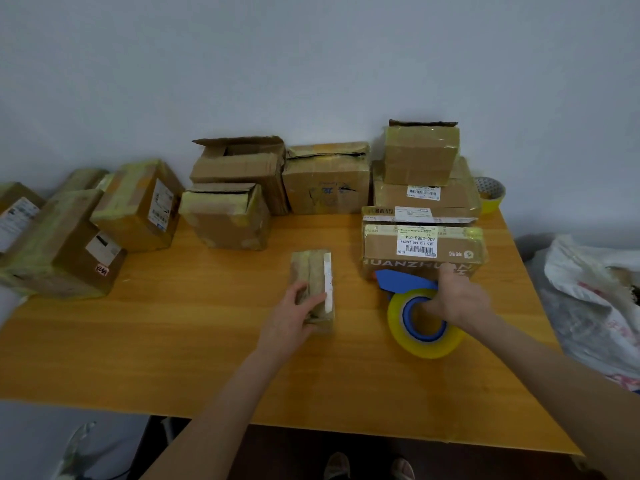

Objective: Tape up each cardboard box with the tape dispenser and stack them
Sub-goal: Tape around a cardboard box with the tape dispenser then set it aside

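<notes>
In the middle of the surface, found a small cardboard box lying flat, long side running near to far, a white strip along its right edge. Gripped it at the near end with the left hand, fingers curled over the top. Just to the right, clasped the tape dispenser in the right hand, fingers hooked into the blue core of its yellow roll. Rested the roll on the surface, blue front plate pointing far and left, just beside the near face of a labelled carton; could not tell whether touching.

Behind that carton, saw a stack of two more: a wide flat box with a barcode label and a taped cube box on top. Beside the stack, at the far right corner, spotted a spare tape roll.

Along the far edge, toward the middle, noted an open-flapped box, a torn box to its right and a yellow-taped box in front. At the far left, made out a cluster of taped parcels, some tilted against each other. Off the right edge, glimpsed a crumpled plastic bag.
</notes>
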Action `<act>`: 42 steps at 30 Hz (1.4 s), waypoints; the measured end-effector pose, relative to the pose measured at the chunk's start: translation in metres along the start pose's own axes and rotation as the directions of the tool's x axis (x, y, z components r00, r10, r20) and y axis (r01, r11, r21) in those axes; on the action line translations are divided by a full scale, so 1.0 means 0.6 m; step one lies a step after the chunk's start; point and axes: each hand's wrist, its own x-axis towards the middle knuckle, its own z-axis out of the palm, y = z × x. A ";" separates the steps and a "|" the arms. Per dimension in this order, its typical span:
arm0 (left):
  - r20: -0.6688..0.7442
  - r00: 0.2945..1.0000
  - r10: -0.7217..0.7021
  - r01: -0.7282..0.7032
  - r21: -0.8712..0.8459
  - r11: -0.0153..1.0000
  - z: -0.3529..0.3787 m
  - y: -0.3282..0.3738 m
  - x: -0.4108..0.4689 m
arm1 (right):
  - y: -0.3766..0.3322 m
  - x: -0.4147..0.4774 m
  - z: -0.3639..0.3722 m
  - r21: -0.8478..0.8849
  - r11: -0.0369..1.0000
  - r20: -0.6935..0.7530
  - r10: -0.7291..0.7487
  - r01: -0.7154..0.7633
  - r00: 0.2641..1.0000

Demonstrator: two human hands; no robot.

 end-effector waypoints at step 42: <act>0.530 0.822 -0.210 0.536 -0.844 -0.033 -0.087 0.052 -0.018 | -0.079 -0.102 -0.068 0.509 0.724 0.179 -0.617 0.465 0.766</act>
